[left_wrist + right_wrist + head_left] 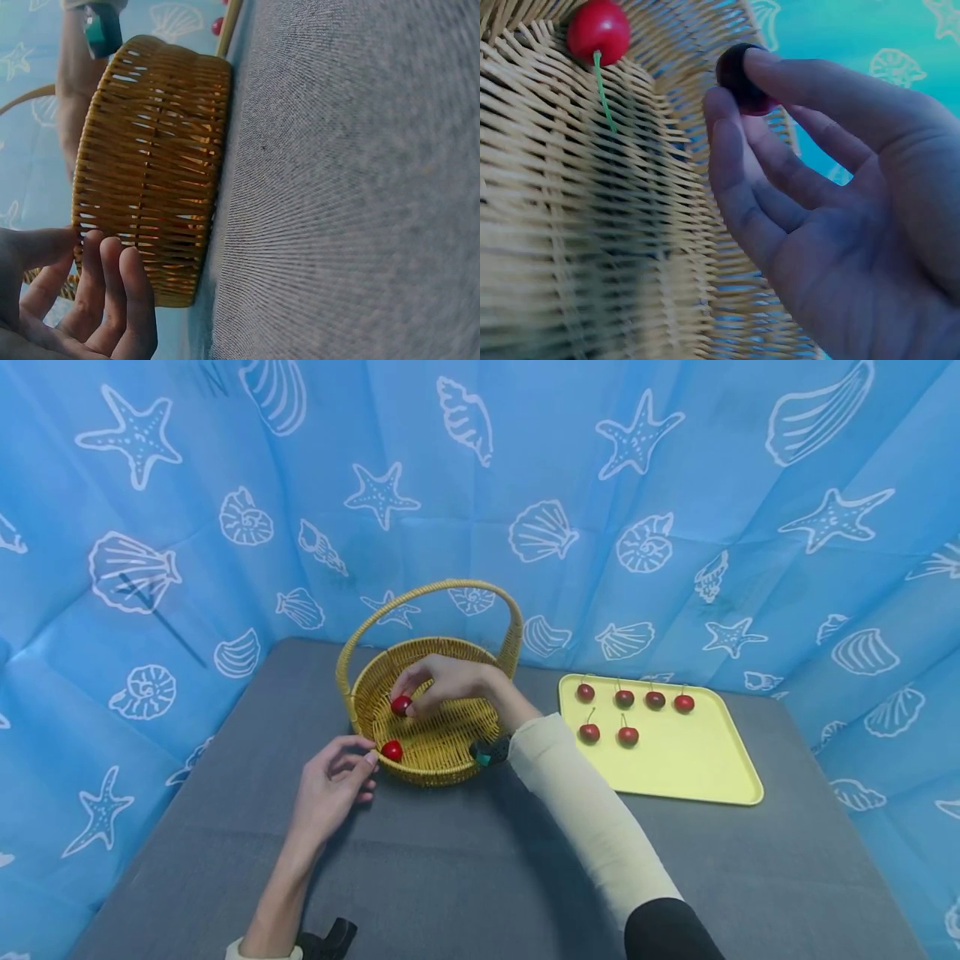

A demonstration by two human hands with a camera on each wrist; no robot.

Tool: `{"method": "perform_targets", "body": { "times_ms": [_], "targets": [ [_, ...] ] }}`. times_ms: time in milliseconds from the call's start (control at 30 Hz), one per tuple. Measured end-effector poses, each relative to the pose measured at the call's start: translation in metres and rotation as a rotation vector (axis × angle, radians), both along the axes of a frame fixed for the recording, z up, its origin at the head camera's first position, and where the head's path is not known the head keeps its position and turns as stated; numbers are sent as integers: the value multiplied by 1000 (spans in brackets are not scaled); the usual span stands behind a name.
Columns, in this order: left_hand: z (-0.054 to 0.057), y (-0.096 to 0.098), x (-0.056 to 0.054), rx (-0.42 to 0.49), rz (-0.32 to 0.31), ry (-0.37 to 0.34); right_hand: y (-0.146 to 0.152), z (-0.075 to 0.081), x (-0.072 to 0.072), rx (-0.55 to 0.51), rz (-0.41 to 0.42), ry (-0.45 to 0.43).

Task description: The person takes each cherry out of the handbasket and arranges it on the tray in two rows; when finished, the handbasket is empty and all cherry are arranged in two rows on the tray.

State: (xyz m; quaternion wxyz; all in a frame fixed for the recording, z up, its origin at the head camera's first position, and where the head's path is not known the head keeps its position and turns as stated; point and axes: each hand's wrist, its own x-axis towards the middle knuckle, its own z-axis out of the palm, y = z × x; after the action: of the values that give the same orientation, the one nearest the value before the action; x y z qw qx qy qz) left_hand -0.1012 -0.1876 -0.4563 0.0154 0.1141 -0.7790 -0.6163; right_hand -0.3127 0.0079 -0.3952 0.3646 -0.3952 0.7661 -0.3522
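Note:
My right hand [450, 681] pinches a red cherry [401, 705] between thumb and fingertips, over the inside of a yellow wicker basket [442, 772]. In the right wrist view this held cherry [742, 79] looks dark. Another cherry [392, 751] lies in the basket against the near left wall, its green stem visible in the right wrist view. At the basket's near left rim, my left hand [333, 785] pinches the edge with thumb and forefinger. Its other fingers [112, 292] are bent beside the woven outer wall.
A yellow tray [690, 768] stands right of the basket, holding several stemmed cherries [627, 737] in two rows. The basket's tall handle [450, 584] arches over it. Behind the grey table [450, 868] hangs a blue curtain [480, 493] with shells and starfish.

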Motion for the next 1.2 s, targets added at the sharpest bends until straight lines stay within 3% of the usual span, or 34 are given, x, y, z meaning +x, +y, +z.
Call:
{"method": "perform_targets", "body": {
  "times_ms": [267, 433, 667, 867, 1200],
  "targets": [
    [-1, 1, 1, -12, 6, 4, 33, 26, 0, -86, -2, 109],
    [1, 1, 2, 5, 4, 16, 61, 38, 4, -120, -20, 86],
    [1, 0, 3, 13, -4, 32, 105, 44, 11, -148, -72, 15],
    [1, 1, 2, 17, -4, 32, 145, 48, 18, -133, -113, 27],
    [2, 0, 1, 23, -11, 16, 215, 39, 25, -102, -197, -12]
  ]
}}
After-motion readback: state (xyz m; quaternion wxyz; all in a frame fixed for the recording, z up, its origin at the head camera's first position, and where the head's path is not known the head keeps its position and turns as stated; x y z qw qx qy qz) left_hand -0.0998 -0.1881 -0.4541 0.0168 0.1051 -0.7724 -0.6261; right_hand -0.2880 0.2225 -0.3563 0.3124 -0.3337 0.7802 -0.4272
